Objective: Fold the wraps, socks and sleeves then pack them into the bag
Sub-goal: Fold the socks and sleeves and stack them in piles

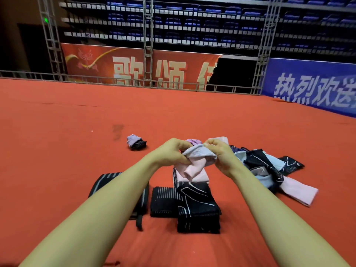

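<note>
The red carpet (67,151) carries all items. A loose pile of sleeves and socks (269,166) lies at right, its pink sleeve (300,191) running from upper left to lower right. Three folded black wraps (198,207) sit in a row in the near centre, long axes pointing away from the person. A small rolled bundle (135,143) lies apart, far left. The left hand (171,153) and right hand (221,155) each pinch one end of a grey-and-pink sock (198,157), held above the wraps with its cuff left-right and its pink end hanging down.
</note>
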A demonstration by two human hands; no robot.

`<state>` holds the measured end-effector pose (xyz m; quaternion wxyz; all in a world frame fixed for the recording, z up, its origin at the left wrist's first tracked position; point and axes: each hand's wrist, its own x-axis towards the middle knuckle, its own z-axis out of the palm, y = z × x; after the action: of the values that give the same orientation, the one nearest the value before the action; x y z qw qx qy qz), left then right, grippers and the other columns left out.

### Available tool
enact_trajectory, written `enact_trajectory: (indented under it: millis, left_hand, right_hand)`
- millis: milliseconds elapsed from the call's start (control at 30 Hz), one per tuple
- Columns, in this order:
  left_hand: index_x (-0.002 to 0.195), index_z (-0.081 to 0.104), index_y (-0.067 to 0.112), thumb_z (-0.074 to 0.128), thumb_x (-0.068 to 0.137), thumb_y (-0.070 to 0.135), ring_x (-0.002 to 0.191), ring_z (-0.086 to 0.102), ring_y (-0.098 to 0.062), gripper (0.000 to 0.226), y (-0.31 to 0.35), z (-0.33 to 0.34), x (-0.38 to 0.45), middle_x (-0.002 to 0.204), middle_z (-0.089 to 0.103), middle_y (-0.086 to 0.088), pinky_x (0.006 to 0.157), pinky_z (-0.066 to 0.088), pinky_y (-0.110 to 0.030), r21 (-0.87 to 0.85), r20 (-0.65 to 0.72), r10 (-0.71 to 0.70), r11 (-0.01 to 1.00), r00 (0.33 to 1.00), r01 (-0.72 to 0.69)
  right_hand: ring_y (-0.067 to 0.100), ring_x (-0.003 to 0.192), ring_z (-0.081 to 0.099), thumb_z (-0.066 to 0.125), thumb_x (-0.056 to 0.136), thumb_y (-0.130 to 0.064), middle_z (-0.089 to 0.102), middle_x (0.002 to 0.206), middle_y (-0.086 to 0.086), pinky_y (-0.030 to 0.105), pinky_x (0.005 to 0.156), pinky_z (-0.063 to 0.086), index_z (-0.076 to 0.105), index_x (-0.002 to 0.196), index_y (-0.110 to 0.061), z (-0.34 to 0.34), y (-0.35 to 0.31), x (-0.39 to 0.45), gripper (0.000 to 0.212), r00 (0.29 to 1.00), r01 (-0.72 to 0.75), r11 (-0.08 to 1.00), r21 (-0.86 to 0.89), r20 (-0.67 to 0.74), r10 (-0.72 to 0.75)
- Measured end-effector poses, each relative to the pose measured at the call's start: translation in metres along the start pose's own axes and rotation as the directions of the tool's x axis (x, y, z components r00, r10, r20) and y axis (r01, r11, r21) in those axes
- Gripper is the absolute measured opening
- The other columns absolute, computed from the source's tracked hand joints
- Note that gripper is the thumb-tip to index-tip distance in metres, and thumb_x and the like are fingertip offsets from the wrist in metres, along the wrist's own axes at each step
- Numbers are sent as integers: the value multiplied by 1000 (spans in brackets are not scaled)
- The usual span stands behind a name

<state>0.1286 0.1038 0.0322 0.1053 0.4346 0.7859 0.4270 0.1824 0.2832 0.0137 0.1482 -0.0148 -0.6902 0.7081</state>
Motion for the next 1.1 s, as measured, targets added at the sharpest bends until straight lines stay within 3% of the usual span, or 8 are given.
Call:
enact_trajectory:
  millis: [233, 333, 433, 567, 767, 833, 933, 1100]
  left_hand:
    - [93, 67, -3, 53, 57, 2, 73, 53, -18, 38, 21, -4, -8, 80, 61, -10, 66, 44, -28, -72, 71, -39, 996, 997, 45]
    - [98, 64, 3, 51, 74, -7, 74, 54, -14, 29, 23, -5, -11, 84, 62, -7, 61, 43, -18, -134, -25, -44, 990, 999, 41]
    - [97, 61, 14, 49, 82, -10, 78, 57, -9, 31, 19, -12, -14, 88, 64, 0, 66, 44, -19, -144, -171, -30, 990, 985, 5]
    - [96, 63, 15, 44, 82, -11, 79, 57, -13, 35, 15, -12, -18, 88, 65, -3, 66, 45, -23, -129, -264, -55, 991, 963, 21]
    - [112, 64, 15, 46, 85, -7, 75, 51, -7, 39, 21, -12, -23, 89, 52, 2, 66, 43, -13, -38, -392, -46, 999, 919, 34]
    - [122, 58, 19, 56, 85, 10, 84, 54, -16, 38, 15, -11, -17, 100, 46, -4, 80, 45, -25, 89, -490, -121, 978, 863, 187]
    - [107, 52, 9, 62, 79, 33, 96, 59, -33, 39, 6, -4, -10, 102, 62, -15, 68, 41, -33, 83, -620, -349, 861, 703, 501]
    - [96, 47, 18, 57, 82, 23, 101, 52, -30, 18, 7, 12, -9, 106, 53, -11, 83, 42, -36, 111, -608, -108, 969, 786, 219]
  right_hand:
    - [2, 41, 43, 58, 93, -13, 50, 44, -15, 14, 39, 33, 55, 73, -11, 8, -18, -17, 20, 995, 97, 984, -150, 21, -94]
    - [10, 66, 51, 63, 80, -32, 58, 68, -7, 22, 55, 40, 59, 83, -15, 4, -20, -21, 18, 989, 122, 990, -74, 90, -116]
    - [11, 87, 59, 68, 72, -25, 64, 96, 2, 22, 74, 45, 58, 105, -12, -4, -15, -25, 37, 975, 163, 981, -102, 169, -144]
    - [11, 93, 58, 78, 69, -25, 60, 111, 3, 19, 73, 47, 55, 116, -19, 2, -12, -30, 53, 975, 192, 932, -306, 164, -147]
    - [11, 69, 56, 68, 83, -13, 62, 90, 0, 26, 68, 50, 57, 96, -17, 18, -8, -31, 17, 945, 318, 818, -480, 89, -316]
    - [17, 69, 58, 61, 85, -15, 63, 78, -3, 38, 69, 51, 56, 84, -19, 23, -3, -29, 7, 914, 334, 719, -610, 24, -405]
    - [26, 76, 57, 55, 86, -17, 63, 75, 1, 40, 68, 47, 54, 82, -14, 33, 3, -28, 5, 869, 256, 608, -752, -97, -486]
    - [29, 78, 57, 57, 84, -17, 65, 75, 5, 39, 67, 46, 53, 76, -14, 37, 14, -25, 10, 857, 132, 670, -730, -256, -448]
